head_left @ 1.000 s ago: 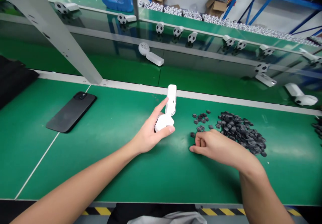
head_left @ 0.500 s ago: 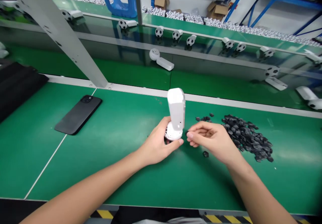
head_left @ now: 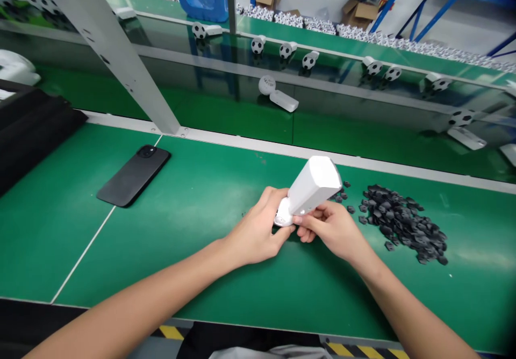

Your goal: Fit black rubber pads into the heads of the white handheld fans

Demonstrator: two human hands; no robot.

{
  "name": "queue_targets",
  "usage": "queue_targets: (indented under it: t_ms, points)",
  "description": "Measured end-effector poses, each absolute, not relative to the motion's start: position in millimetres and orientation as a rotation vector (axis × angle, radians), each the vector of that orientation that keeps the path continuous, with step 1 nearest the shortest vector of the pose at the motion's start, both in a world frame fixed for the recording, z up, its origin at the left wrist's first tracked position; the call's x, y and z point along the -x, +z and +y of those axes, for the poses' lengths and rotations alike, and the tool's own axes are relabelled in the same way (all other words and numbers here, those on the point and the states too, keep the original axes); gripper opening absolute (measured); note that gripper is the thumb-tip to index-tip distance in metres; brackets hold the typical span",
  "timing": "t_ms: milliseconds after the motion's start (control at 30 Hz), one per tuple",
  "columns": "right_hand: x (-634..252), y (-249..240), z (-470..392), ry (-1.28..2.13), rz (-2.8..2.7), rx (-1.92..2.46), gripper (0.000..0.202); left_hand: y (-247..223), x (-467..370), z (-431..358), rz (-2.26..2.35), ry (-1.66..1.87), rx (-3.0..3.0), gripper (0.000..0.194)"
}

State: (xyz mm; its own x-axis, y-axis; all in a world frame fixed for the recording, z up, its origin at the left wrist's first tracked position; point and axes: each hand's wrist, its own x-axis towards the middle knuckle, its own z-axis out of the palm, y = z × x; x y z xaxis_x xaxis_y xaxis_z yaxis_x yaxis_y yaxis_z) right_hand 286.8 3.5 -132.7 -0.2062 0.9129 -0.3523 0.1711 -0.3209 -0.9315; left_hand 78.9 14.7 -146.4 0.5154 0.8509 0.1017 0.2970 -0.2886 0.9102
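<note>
My left hand (head_left: 264,227) is wrapped round the ball end of a white ball-headed unit (head_left: 312,187), whose boxy handle points up and to the right. Against the lower right side of the ball, my right hand (head_left: 328,227) has its thumb and fingers closed together. Whatever lies between those fingertips is hidden. Behind the right hand are a few loose black pentagon pieces (head_left: 350,209), and further right lies a large pile of the same pieces (head_left: 403,222).
A black phone (head_left: 135,176) lies on the green bench at left, near a black bag-like item (head_left: 32,133). Beyond the metal rail, a green belt carries a white unit (head_left: 284,100) and several black-and-white ball units (head_left: 310,59). A slanted metal post (head_left: 116,52) rises at left.
My right hand, which pinched a small black piece beside the ball, has moved left against it. The white unit's handle has tilted right and toward me. The camera view has shifted slightly.
</note>
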Motion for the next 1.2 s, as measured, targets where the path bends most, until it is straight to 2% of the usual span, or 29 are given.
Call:
queue_targets:
  t_ms: [233, 400, 467, 633, 833, 900, 1000, 1200]
  points:
    - [-285.4, -136.8, 6.2, 1.596, -1.494, 1.333, 0.038, -143.8, -82.4, 20.7, 0.959, 0.782, -1.759, 0.052]
    - [-293.0, -130.2, 7.1, 1.449, -1.651, 1.195, 0.047, -146.2, -80.2, 25.3, 0.939, 0.859, -1.536, 0.035]
    - [-303.0, -130.0, 10.7, 1.356, -1.616, 1.215, 0.048, -148.3, -77.9, 26.2, 0.934, 0.864, -1.443, 0.035]
    - [-336.7, -131.3, 26.2, 1.111, -1.434, 1.251, 0.048, -152.6, -68.6, 33.3, 0.876, 0.806, -1.253, 0.055]
    - [-371.3, -129.4, 43.8, 0.872, -1.330, 1.341, 0.052, -162.0, -58.3, 37.6, 0.706, 0.731, -1.381, 0.082]
    - [-378.1, -128.4, 46.3, 0.802, -1.373, 1.416, 0.053, -162.3, -60.0, 42.0, 0.774, 0.760, -1.444, 0.080]
    - [-383.6, -128.0, 47.2, 0.728, -1.526, 1.538, 0.048, -155.0, -62.1, 69.0, 1.104, 0.829, -1.666, 0.068]
    - [-390.8, -137.0, 52.3, 0.703, -1.650, 1.648, 0.046, -136.5, -53.2, 175.9, 1.686, 0.927, -1.913, 0.053]
